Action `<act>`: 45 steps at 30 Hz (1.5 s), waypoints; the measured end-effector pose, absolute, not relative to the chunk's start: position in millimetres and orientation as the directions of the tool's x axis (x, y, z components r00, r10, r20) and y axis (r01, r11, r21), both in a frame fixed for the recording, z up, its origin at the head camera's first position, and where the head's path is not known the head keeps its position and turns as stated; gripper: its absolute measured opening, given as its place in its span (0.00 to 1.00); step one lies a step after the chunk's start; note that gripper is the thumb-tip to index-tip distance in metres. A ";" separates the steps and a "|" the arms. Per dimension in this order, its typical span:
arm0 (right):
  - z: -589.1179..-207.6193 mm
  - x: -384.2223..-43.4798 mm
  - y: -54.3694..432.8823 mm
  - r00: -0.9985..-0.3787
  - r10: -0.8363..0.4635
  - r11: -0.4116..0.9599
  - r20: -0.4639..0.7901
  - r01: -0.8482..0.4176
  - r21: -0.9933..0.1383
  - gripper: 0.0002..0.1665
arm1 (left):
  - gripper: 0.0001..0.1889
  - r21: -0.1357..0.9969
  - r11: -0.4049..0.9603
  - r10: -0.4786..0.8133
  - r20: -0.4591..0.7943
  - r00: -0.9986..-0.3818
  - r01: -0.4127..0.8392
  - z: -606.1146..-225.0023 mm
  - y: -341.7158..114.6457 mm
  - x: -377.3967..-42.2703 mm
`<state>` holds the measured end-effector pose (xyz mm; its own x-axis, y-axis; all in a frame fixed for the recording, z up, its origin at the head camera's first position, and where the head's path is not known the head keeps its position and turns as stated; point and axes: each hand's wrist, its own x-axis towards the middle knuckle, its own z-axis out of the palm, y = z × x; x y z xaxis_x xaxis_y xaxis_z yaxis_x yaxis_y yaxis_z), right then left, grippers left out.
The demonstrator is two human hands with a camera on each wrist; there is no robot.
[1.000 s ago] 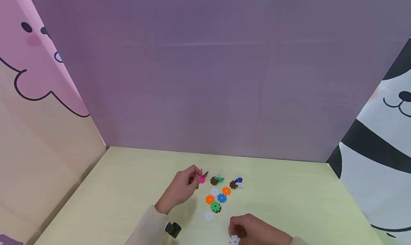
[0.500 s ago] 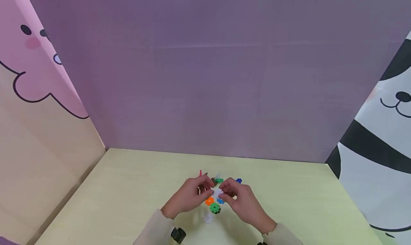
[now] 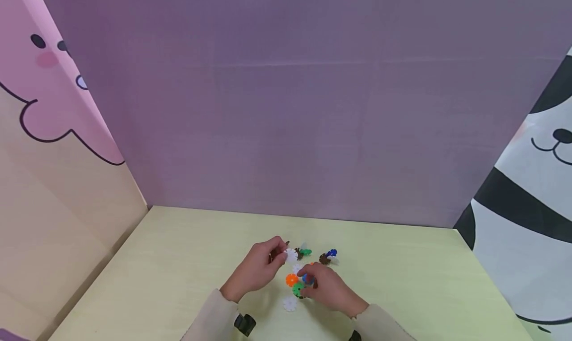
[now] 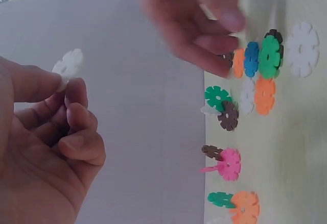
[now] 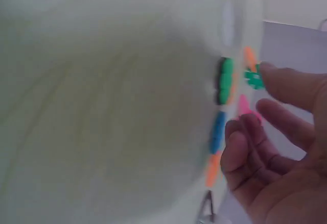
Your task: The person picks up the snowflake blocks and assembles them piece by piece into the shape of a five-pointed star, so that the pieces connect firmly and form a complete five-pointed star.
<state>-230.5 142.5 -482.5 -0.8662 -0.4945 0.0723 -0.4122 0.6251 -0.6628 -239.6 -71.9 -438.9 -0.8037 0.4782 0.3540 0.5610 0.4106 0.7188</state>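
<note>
The left hand pinches a white notched disc, slanting toward the left-wrist view's upper right. The right hand has thumb and fingers apart.

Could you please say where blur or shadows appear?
Head view: fairly sharp, with soft shadows on the table. Left wrist view: the right hand is blurred, while the left hand looks clearer. Right wrist view: the green disc and blue disc look smeared, beside a broad shadow.
</note>
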 end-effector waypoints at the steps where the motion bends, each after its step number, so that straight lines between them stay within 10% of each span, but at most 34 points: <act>1: -486.3 -231.7 141.7 -0.866 -0.498 0.639 0.050 -0.405 -0.654 0.18 | 0.02 0.718 0.413 0.477 0.353 -0.805 0.560 -438.5 -72.2 -239.6; 13: -493.0 -239.2 138.5 -0.884 -0.466 0.670 0.014 -0.364 -0.647 0.13 | 0.06 0.727 0.426 0.428 0.363 -0.828 0.539 -431.6 -77.6 -239.6; 25: -417.5 -231.7 148.0 -0.812 -0.300 0.396 0.501 -0.584 -0.709 0.12 | 0.06 0.745 0.385 0.430 0.377 -0.820 0.545 -420.7 -73.4 -237.9; 45: -412.4 -233.8 148.5 -0.745 -0.321 0.346 0.586 -0.668 -0.659 0.11 | 0.05 0.762 0.343 0.467 0.368 -0.804 0.549 -414.7 -70.4 -232.8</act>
<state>-233.8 148.5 -412.4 -0.7445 -0.3205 0.5856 -0.6675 0.3463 -0.6592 -232.8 -70.4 -414.7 -0.8040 0.4668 0.3683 0.5485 0.3432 0.7624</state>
